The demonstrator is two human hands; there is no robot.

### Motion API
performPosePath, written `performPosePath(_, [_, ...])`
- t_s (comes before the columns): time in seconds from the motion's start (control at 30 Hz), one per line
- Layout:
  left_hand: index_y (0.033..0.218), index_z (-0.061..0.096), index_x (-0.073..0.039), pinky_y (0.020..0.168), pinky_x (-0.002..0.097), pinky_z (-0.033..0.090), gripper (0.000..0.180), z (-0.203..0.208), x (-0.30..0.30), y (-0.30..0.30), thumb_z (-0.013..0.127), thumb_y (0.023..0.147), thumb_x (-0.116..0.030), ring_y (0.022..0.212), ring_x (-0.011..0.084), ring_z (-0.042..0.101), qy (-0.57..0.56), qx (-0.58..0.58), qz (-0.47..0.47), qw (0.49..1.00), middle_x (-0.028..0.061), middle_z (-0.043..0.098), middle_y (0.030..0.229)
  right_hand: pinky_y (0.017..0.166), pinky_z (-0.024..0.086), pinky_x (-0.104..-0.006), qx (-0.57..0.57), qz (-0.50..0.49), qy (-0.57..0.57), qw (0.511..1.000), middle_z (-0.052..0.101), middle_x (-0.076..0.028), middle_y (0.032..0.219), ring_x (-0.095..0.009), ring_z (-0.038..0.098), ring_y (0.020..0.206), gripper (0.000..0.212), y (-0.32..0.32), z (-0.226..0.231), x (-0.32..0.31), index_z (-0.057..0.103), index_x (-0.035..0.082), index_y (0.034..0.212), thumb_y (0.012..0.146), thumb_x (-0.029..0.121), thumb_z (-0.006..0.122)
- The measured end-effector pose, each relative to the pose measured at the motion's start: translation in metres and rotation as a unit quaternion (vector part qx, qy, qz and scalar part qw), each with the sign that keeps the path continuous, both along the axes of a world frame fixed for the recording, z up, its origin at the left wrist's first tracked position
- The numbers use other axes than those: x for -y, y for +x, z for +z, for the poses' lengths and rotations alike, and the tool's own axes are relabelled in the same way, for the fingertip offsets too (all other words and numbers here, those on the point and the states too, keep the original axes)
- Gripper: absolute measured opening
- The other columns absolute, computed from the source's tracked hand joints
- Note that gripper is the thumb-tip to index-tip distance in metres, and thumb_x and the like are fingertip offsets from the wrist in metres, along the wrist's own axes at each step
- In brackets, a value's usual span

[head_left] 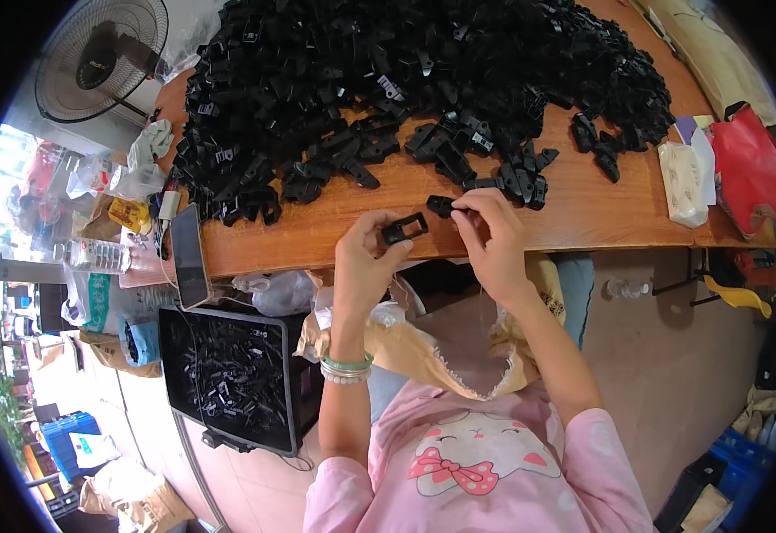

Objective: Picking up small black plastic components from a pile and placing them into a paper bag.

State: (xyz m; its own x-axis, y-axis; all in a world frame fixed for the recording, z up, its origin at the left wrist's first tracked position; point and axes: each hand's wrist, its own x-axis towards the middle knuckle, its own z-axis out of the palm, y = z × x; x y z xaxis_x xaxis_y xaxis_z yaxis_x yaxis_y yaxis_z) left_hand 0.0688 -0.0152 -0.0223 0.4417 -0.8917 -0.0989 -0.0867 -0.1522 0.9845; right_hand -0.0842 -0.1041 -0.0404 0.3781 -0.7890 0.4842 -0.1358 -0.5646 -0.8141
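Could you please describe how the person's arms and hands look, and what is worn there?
The left hand and right hand wear no gloves. Around the left forearm sit a green bangle, a silver-toned bangle and a pale beaded bracelet; the right forearm shows none. The short sleeves are pink with paler patches.

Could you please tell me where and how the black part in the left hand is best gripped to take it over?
I would probably pinch the black part by the frame edge at its right end, coming from the right: that end, around the rectangular opening, sticks out free, while the left hand covers the opposite end.
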Motion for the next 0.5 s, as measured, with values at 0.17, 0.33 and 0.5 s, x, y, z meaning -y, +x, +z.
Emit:
performPosePath(0.17, [0.112, 0.051, 0.008, 0.046, 0.0202, 0.044, 0.036, 0.014, -0.001, -0.009, 0.064, 0.079, 0.006, 0.062, 0.0085, 0.06, 0.003, -0.066, -0.064, 0.996, 0.0095, 0.065, 0.089, 0.07, 0.045, -0.0316, 0.025, 0.109, -0.037, 0.993, 0.062, -0.011, 0.095, -0.024, 0.057, 0.08, 0.016, -0.007, 0.014, 0.0, 0.063, 0.0, 0.095, 0.079, -0.002, 0.065])
performPosePath(0.33, [0.112, 0.05, 0.011, 0.04, 0.0189, 0.039, 0.034, 0.025, 0.0, -0.019, 0.063, 0.081, 0.005, 0.055, 0.0111, 0.06, 0.002, -0.109, -0.064, 0.992, 0.0122, 0.064, 0.085, 0.069, 0.046, -0.0328, 0.028, 0.081, -0.097, 0.991, 0.061, -0.009, 0.093, -0.025, 0.056, 0.082, 0.022, -0.013, 0.017, -0.001, 0.065, 0.001, 0.093, 0.073, -0.007, 0.067])
performPosePath(0.5, [0.111, 0.052, 0.008, 0.04, 0.0187, 0.039, 0.032, 0.034, 0.001, -0.03, 0.064, 0.083, 0.0, 0.055, 0.0093, 0.061, 0.002, -0.102, -0.059, 0.993, 0.0105, 0.066, 0.08, 0.067, 0.046, -0.0332, 0.035, 0.069, -0.145, 0.986, 0.061, -0.009, 0.093, -0.025, 0.055, 0.083, 0.029, -0.019, 0.02, -0.004, 0.065, 0.001, 0.097, 0.07, -0.009, 0.067])
